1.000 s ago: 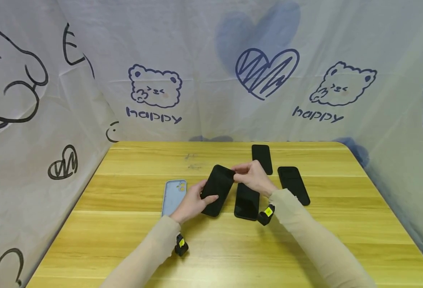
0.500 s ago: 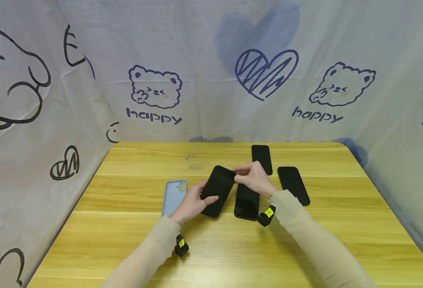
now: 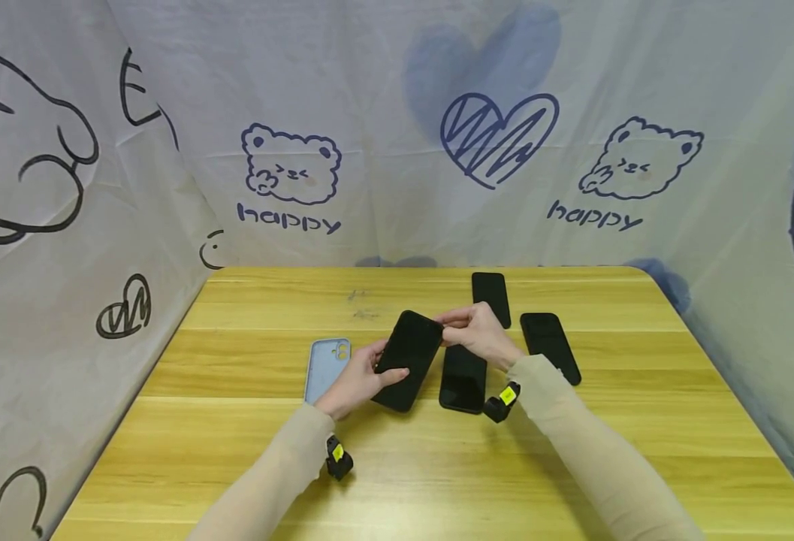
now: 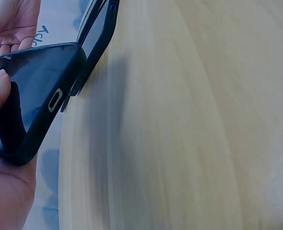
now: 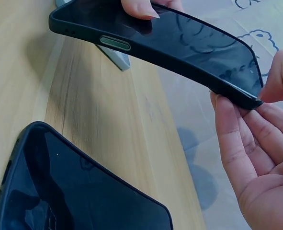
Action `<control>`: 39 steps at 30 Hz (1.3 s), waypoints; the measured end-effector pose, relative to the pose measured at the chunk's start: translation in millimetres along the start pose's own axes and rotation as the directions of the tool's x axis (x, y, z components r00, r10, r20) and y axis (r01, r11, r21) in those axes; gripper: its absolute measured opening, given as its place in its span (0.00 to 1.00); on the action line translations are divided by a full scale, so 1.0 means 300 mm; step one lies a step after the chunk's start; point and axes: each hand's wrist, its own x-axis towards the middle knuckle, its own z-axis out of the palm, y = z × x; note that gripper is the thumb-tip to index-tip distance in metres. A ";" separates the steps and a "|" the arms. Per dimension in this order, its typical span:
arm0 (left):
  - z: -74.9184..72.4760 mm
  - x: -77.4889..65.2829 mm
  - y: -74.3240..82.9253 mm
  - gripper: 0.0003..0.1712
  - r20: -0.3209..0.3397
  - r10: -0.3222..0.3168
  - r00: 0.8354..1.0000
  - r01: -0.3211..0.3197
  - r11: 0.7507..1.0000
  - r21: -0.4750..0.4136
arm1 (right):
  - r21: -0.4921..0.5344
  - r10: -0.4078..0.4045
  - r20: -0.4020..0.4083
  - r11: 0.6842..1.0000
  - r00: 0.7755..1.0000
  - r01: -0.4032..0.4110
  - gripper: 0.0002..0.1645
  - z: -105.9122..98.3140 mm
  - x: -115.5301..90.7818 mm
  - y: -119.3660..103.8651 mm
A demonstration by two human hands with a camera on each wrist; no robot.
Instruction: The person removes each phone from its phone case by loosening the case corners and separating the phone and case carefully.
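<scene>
The table (image 3: 424,488) ends at the hanging cloth (image 3: 397,188) along its far edge; a wide stretch of wood runs from the case (image 3: 325,368) to the left edge, another from the right slab (image 3: 550,349) to the right edge, and more lies between the sleeves (image 3: 271,469) toward the near edge. Room is tighter to the right of the held phone (image 3: 413,349): the middle phone (image 3: 463,385) lies just beside it, partly under the right hand (image 3: 481,335), and the far slab (image 3: 490,293) lies near the far edge, just beyond that hand. The right slab, on the far right-hand part of the table, is partly covered by the right sleeve. The held phone is raised above the table, tilted, around the middle of its width. The left hand (image 3: 359,379) is clamped on its left side, thumb across the screen and fingers at the edge. The right hand's thumb and fingers come together on the far right corner, pinching the dark rim; in the right wrist view a thin pale line runs beside the screen there.
</scene>
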 end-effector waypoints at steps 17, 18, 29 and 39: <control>-0.009 0.017 -0.011 0.32 0.115 0.015 0.993 0.005 0.985 -0.173 | 0.493 0.065 0.151 0.860 0.986 -0.132 0.16 -0.004 0.018 0.032; -0.009 0.017 -0.010 0.32 0.121 0.015 0.993 0.009 0.982 -0.190 | 0.519 0.063 0.166 0.843 0.984 -0.142 0.17 -0.003 0.019 0.034; -0.019 0.016 -0.015 0.34 0.204 0.010 0.979 0.070 0.922 -0.381 | 0.761 0.034 0.294 0.596 0.955 -0.256 0.23 0.043 0.018 0.056; -0.026 0.023 -0.017 0.33 0.193 -0.063 0.979 0.131 0.921 -0.366 | 0.633 0.098 0.215 0.744 0.972 -0.215 0.17 0.007 0.019 0.064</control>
